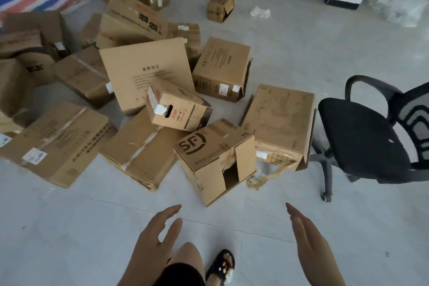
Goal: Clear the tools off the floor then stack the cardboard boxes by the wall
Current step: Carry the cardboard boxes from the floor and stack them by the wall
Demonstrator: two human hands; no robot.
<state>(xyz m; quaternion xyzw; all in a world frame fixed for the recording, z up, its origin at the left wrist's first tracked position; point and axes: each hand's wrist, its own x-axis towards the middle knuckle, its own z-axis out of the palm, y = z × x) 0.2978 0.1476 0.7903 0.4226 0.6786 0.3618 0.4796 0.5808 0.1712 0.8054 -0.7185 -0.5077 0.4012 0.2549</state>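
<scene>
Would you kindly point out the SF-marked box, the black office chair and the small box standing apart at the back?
SF-marked box [199, 146]: head view, on its top face beside the logo.
Black office chair [357, 137]: head view, middle of the seat cushion.
Small lone box [219, 6]: head view, its front face.

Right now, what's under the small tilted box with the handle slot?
The small tilted box rests on a flattened carton and leans against the large printed box behind. Whatever lies beneath its far end is hidden. Neither open hand touches it.
</scene>
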